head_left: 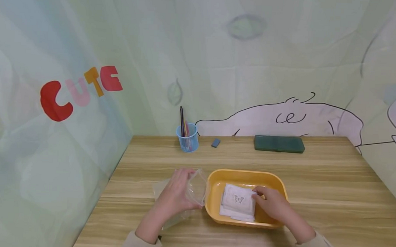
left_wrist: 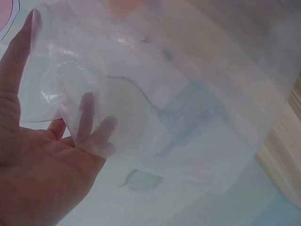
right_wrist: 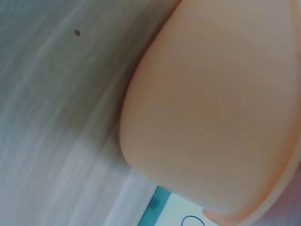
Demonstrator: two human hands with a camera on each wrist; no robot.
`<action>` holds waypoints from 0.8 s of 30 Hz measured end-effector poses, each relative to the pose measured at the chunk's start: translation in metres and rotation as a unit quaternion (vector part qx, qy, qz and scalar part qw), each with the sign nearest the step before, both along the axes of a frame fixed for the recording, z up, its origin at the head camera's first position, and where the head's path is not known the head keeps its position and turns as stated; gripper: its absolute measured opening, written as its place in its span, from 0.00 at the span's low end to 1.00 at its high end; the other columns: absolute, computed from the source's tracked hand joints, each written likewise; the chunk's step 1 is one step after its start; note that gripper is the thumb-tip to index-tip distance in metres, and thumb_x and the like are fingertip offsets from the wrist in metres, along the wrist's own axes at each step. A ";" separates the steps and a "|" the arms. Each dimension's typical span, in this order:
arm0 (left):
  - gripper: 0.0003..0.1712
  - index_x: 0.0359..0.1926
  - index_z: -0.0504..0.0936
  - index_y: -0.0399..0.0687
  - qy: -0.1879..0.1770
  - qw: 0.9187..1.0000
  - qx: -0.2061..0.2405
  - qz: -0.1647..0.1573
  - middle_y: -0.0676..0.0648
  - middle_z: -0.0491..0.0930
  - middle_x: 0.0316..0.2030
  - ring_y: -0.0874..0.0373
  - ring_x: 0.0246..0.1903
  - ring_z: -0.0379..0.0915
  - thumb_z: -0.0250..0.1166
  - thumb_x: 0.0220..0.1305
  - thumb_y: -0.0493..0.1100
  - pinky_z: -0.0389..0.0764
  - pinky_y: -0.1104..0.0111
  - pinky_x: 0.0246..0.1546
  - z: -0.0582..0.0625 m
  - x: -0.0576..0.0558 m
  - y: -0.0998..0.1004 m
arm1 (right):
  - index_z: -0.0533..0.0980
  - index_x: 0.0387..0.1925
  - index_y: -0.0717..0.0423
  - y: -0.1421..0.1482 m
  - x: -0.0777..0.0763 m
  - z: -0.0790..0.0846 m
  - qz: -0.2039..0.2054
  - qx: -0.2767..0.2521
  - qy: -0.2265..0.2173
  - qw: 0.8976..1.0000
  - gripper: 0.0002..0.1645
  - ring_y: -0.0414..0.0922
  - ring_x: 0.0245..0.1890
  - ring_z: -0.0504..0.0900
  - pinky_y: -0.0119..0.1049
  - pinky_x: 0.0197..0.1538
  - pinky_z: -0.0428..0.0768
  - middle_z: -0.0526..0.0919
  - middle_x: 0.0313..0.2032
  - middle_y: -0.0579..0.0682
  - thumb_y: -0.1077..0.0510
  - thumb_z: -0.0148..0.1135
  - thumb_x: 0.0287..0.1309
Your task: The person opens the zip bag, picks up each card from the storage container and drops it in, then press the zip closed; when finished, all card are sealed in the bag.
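Observation:
A clear plastic bag (head_left: 196, 188) is in my left hand (head_left: 176, 192), its mouth held spread between thumb and fingers. In the left wrist view the bag (left_wrist: 155, 108) hangs past the palm, and some fingers (left_wrist: 86, 117) show blurred through the film. To the right stands a yellow-orange plastic basin (head_left: 242, 173) with a small pile of white paper-like sheets (head_left: 231, 198) in it, the top one printed with a butterfly. My right hand (head_left: 274, 204) reaches over the basin's right side and pinches the pile's upper right edge. The right wrist view shows mostly the basin's outer wall (right_wrist: 211, 108).
Along the back of the wooden table (head_left: 331, 188) stand a blue cup (head_left: 189, 139) of pencils, a small blue-grey eraser-like block (head_left: 215, 142) and a dark green flat case (head_left: 279, 144). A printed fabric curtain (head_left: 154, 62) rises behind and at both sides.

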State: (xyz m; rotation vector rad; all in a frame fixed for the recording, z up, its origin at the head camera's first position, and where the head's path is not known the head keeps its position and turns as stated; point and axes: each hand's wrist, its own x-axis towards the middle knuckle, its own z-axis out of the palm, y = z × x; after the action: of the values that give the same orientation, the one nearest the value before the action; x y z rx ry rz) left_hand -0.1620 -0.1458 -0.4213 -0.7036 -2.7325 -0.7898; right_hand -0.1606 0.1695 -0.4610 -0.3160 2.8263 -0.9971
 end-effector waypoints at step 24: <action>0.59 0.59 0.68 0.39 0.064 0.998 0.007 -0.015 0.46 0.71 0.49 0.55 0.48 0.66 0.85 0.21 0.52 0.73 0.62 0.55 0.012 0.001 0.009 | 0.82 0.40 0.52 0.001 0.007 0.033 -0.021 0.007 0.065 0.998 0.08 0.40 0.18 0.67 0.31 0.21 0.68 0.74 0.19 0.41 0.54 0.61 0.64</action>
State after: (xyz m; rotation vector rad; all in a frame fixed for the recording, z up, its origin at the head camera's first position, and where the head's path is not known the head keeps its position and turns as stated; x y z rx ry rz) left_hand -0.1611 -0.1368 -0.4093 -0.7665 -2.6052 -0.7422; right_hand -0.1534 0.1707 -0.4276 -0.3340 2.9658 -1.0000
